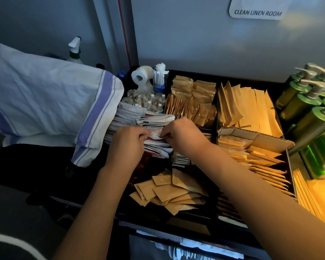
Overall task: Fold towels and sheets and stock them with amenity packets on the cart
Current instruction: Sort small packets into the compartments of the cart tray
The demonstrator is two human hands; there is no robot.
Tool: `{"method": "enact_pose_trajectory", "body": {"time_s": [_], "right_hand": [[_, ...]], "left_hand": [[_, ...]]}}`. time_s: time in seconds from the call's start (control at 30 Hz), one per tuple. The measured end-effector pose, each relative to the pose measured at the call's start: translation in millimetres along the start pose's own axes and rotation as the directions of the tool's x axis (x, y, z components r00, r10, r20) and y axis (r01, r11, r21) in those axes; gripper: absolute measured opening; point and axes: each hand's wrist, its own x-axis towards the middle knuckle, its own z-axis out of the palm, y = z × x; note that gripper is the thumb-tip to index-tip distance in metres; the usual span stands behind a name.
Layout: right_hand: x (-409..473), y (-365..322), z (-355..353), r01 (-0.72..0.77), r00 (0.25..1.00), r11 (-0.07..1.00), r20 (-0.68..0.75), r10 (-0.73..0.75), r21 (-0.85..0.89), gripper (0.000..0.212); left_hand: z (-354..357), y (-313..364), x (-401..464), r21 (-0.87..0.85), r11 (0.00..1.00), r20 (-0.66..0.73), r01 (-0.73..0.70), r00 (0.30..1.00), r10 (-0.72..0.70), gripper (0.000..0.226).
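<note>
Both hands work in the left compartment of the black cart tray. My left hand and my right hand face each other, and their fingertips pinch the same white-and-red amenity packets. More of these packets stand in a row behind and below the hands. Brown paper packets fill the neighbouring compartments. A folded white linen pile with purple stripes lies at the left, its corner hanging beside the tray.
Small clear bottles, a toilet roll and a cup of white sticks stand at the tray's back left. Green pump bottles crowd the right edge. Loose brown packets lie at the front. A spray bottle stands behind the linen.
</note>
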Motion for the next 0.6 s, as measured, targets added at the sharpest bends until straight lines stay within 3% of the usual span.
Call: {"method": "enact_pose_trajectory", "body": {"time_s": [0.2,0.37,0.47,0.6], "right_hand": [[-11,3,-7,0.025,1.0,1.0,-0.002,-0.025,0.01,0.027],[-50,22,-27,0.008,0.988,0.994,-0.155,0.008,0.106,0.024],[-71,38,-42,-0.057,0.998,0.991,-0.03,0.061,0.121,0.017],[-91,41,-47,-0.167,0.966,0.979,0.217,0.139,0.117,0.033]], "left_hand": [[-6,4,9,0.026,0.999,0.092,0.027,0.995,-0.029,0.015],[-24,4,-4,-0.006,0.998,-0.078,-0.068,0.995,0.067,0.018],[-31,8,-13,-0.024,0.994,-0.128,-0.102,0.987,0.098,0.018],[-29,30,-30,-0.091,0.977,-0.102,-0.195,0.977,0.186,0.018]]}}
